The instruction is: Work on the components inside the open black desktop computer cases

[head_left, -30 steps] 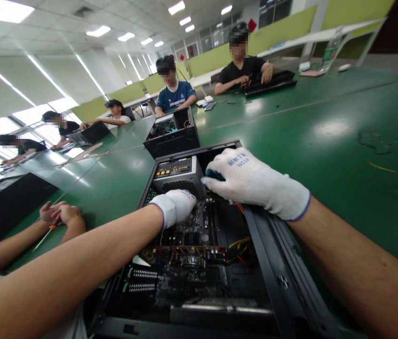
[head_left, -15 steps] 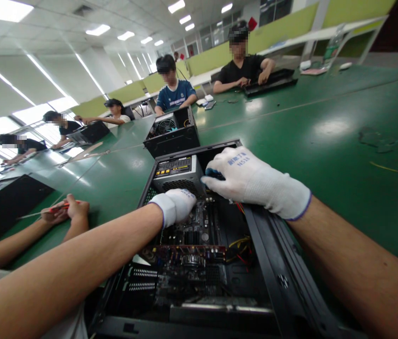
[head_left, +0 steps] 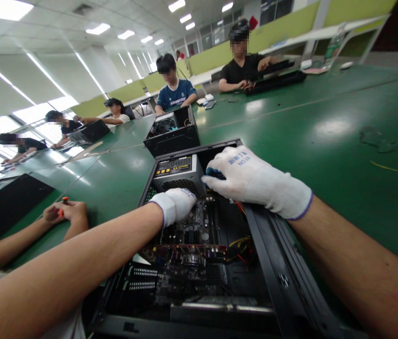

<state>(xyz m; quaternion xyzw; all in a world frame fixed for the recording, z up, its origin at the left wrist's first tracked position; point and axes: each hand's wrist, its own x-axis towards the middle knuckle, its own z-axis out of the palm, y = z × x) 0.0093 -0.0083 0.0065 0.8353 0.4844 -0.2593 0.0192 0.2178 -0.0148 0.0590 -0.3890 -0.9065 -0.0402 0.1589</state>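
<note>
An open black computer case (head_left: 273, 263) lies in front of me, with a motherboard (head_left: 199, 235) and a red-edged expansion card (head_left: 192, 252) inside. A grey power supply (head_left: 174, 165) sits at its far left corner. My left hand (head_left: 178, 205), in a white glove, is closed low over the motherboard's far end, just in front of the power supply; its fingertips are hidden. My right hand (head_left: 241, 176), gloved as well, reaches over the case's right side beside the power supply. Its fingers are curled towards the thumb, and whatever they grip is hidden.
Beyond mine stands another open computer case (head_left: 172, 136), with a person (head_left: 176, 92) behind it. At left, a neighbour's hands (head_left: 65, 212) hold an orange-handled tool, near a black panel (head_left: 15, 202). Yellow and red cables (head_left: 243, 249) lie inside my case. A yellow wire (head_left: 396, 170) rests on the green table.
My hands stay almost where they were. The neighbour at left has turned the orange-handled tool in their hands. Across the table, a person has shifted and raised part of a black panel.
</note>
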